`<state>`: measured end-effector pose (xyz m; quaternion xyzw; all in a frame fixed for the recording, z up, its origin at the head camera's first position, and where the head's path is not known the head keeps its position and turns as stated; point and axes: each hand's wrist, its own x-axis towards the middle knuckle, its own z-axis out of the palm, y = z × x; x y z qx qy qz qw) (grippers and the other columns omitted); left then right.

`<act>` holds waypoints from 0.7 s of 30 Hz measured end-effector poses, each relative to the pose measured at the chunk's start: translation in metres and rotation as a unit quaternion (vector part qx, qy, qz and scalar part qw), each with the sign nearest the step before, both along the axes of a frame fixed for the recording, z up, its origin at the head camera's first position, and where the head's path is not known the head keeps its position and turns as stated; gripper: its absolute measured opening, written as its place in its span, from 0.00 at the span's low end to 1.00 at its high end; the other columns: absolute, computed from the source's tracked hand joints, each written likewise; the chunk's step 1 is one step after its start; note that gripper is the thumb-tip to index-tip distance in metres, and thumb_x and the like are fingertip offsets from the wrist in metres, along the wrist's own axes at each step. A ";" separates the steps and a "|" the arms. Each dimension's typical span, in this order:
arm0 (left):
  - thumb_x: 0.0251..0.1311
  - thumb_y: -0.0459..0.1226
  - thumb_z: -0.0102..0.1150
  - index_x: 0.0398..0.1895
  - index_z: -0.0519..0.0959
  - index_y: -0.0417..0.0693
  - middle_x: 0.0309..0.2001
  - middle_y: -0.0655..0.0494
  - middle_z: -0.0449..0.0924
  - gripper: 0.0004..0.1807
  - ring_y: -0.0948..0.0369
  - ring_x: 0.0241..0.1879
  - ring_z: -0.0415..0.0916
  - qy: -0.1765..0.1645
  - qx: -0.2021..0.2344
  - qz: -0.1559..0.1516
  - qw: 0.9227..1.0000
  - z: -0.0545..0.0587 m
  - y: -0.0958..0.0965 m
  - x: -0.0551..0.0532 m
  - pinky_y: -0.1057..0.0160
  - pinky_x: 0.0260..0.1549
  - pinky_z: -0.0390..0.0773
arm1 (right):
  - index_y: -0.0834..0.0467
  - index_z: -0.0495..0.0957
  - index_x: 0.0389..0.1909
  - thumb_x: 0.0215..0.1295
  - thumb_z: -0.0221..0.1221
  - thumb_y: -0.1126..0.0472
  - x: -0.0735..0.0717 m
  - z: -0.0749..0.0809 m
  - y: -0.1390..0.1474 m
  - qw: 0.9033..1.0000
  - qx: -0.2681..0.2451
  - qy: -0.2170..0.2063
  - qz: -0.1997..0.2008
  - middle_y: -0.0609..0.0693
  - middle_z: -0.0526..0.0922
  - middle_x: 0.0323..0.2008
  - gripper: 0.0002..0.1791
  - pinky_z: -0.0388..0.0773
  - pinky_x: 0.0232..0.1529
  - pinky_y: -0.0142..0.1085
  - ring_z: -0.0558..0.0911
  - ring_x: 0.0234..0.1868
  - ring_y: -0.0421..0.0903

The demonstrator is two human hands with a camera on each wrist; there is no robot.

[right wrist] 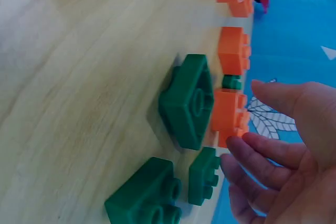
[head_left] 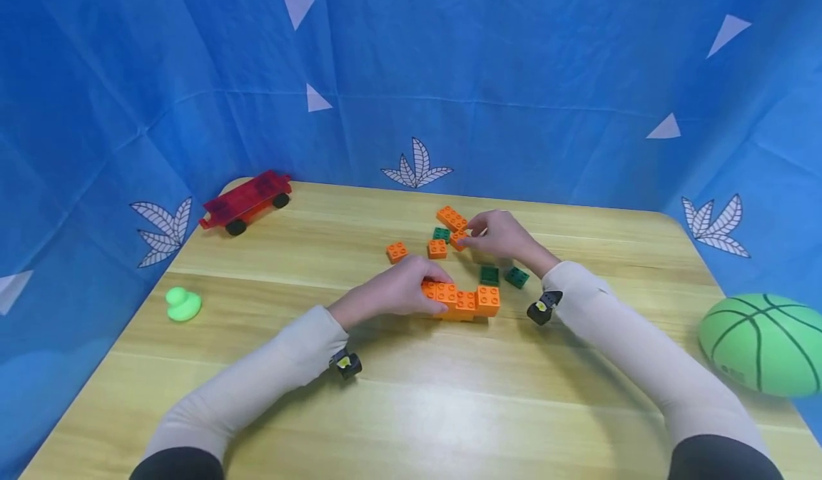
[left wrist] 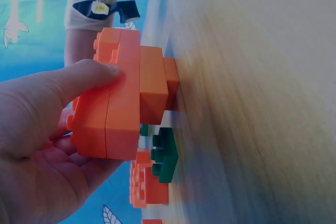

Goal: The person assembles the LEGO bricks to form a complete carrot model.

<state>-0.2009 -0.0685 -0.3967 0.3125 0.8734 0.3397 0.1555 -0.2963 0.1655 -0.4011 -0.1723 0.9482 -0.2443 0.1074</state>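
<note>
My left hand (head_left: 409,285) grips a built block of joined orange toy bricks (head_left: 459,302), its thumb pressed along one side in the left wrist view. The block is stepped, with a raised stud brick at its right end. My right hand (head_left: 501,236) reaches to the back group, fingertips right at a small orange brick (head_left: 458,240). In the right wrist view, thumb and fingers (right wrist: 262,163) are spread apart with that orange brick (right wrist: 226,109) beyond them. Close by lie a longer orange brick (head_left: 452,218), another square orange brick (head_left: 437,249) and a green brick (head_left: 441,234).
A loose orange brick (head_left: 397,252) lies left of the group. An upturned green brick (head_left: 489,275) and another green brick (head_left: 516,277) lie below the right hand. A red toy wagon (head_left: 249,200), a green duck (head_left: 183,304) and a green ball (head_left: 763,344) stand around the wooden table (head_left: 398,401).
</note>
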 end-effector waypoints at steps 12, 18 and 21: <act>0.57 0.38 0.75 0.56 0.85 0.44 0.56 0.53 0.87 0.23 0.58 0.59 0.81 -0.006 -0.003 0.003 1.000 -0.001 0.002 0.001 0.59 0.62 0.79 | 0.60 0.86 0.51 0.65 0.68 0.44 -0.007 -0.007 -0.011 0.998 0.058 0.010 -0.011 0.58 0.90 0.45 0.25 0.83 0.44 0.46 0.86 0.42 0.53; 0.57 0.39 0.75 0.57 0.85 0.44 0.57 0.53 0.87 0.23 0.59 0.60 0.80 -0.010 -0.008 0.008 1.000 0.000 0.002 0.000 0.59 0.63 0.79 | 0.60 0.84 0.57 0.64 0.68 0.44 -0.007 -0.006 -0.007 0.999 0.041 0.012 0.002 0.59 0.88 0.54 0.28 0.83 0.56 0.53 0.86 0.54 0.56; 0.57 0.39 0.75 0.57 0.85 0.44 0.57 0.53 0.87 0.23 0.59 0.59 0.80 -0.011 -0.008 0.009 1.000 0.001 0.002 0.000 0.59 0.63 0.79 | 0.60 0.86 0.54 0.64 0.69 0.46 -0.005 -0.001 -0.005 0.999 0.023 0.020 0.022 0.58 0.90 0.50 0.25 0.84 0.52 0.50 0.87 0.49 0.53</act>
